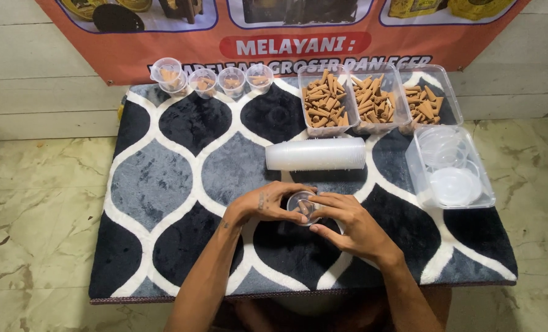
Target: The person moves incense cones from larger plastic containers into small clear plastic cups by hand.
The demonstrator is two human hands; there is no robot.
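Both hands close on 1 small clear cup over the patterned rug.

Left hand and right hand meet at rug centre, each grip closed around the cup, fingers wrapped on its sides; brown cones seem to sit inside, hard to tell. Just beyond the hands lies a stack of clear cups on its side. Further back, 3 clear tubs of brown cones sit in a row. Right of the stack, a clear tub of lids. Back left, 4 filled small cups in a line near the wall, under an orange banner. Rug rests on marble floor.
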